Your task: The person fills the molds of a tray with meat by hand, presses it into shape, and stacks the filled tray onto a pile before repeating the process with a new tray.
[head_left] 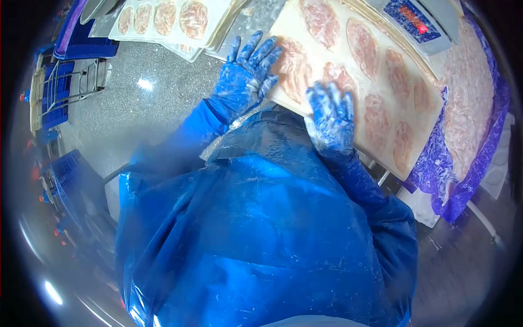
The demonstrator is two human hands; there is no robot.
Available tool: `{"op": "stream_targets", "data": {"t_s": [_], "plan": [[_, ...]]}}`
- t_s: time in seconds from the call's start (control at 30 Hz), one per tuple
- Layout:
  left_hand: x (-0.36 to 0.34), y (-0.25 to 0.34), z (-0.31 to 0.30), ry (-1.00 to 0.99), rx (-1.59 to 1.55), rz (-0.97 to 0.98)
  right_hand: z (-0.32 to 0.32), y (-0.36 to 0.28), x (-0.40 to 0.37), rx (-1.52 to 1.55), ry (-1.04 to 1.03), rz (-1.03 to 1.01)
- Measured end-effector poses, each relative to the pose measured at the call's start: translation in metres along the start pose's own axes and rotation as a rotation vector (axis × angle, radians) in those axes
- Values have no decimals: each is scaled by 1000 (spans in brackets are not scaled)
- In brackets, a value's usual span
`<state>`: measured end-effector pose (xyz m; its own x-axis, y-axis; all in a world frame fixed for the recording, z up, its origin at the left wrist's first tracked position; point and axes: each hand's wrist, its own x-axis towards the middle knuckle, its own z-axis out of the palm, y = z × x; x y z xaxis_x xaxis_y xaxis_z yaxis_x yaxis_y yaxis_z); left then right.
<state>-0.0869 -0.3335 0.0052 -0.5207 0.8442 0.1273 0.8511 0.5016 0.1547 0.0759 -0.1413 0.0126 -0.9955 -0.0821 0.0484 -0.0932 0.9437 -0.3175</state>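
My left hand (248,73) in a blue glove lies flat with fingers spread on a raw meat fillet (294,65) at the near corner of a white tray sheet (381,158). In the same kind of glove, my right hand (329,114) rests flat beside it, its fingers on another fillet (339,76). Several more pale pink fillets (362,46) lie in rows on the sheet. Neither hand grips anything. I wear a blue plastic apron (261,234) and blue sleeves.
A second tray (218,32) with several fillets sits at upper left. A scale with a red display (417,19) stands at the top right. A large heap of raw meat (471,92) lies in blue plastic liner (463,185) on the right. Blue crates (60,92) stand on the floor at left.
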Motion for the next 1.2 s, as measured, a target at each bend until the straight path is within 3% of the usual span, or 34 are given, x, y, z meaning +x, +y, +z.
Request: {"op": "stream_targets", "data": {"t_s": [0.03,0.1,0.17,0.27,0.33,0.37,0.43,0.5,0.57,0.63,0.7,0.73,0.77,0.83,0.87,0.93,1.03,1.1,1.17,1.2], "plan": [[0,12,5,89,-139,-63,2,-1,4,-37,75,5],[0,40,4,-71,-109,-13,9,1,12,-107,222,13],[2,35,-3,-79,-143,-21,7,6,11,-58,85,-83],[1,41,-3,80,-243,-118,-5,27,-9,194,178,-85],[1,83,8,-42,-926,-205,-2,47,-20,393,302,-54],[3,93,-3,-232,-319,51,-2,56,-24,479,321,-8],[6,97,-10,-267,-336,12,-32,73,-30,478,342,22],[6,82,-12,-195,-237,-52,-43,96,-48,486,276,142],[34,55,-15,26,-221,-15,-50,113,-58,540,327,163],[110,43,-57,138,-816,-172,-55,122,-65,595,369,190],[203,23,-79,357,-453,-166,-65,130,-64,580,297,149],[253,2,-71,451,-459,-279,-73,130,-63,604,335,105],[296,-19,-71,534,-367,-171,-79,136,-65,602,348,108],[366,-58,-62,296,-266,-226,-85,143,-74,660,354,125],[395,-79,-47,289,-268,-218,-86,150,-79,657,350,174],[429,-99,-23,-202,155,-326,-93,158,-85,684,369,219],[424,-94,-30,-107,50,-285,-93,171,-94,743,397,299],[425,-127,-32,-174,-90,-313,-88,175,-99,788,409,335],[414,-121,-66,-132,-473,-378,-86,179,-96,734,410,319],[409,-127,-75,-134,-470,-382,-87,178,-93,740,408,317]]}}
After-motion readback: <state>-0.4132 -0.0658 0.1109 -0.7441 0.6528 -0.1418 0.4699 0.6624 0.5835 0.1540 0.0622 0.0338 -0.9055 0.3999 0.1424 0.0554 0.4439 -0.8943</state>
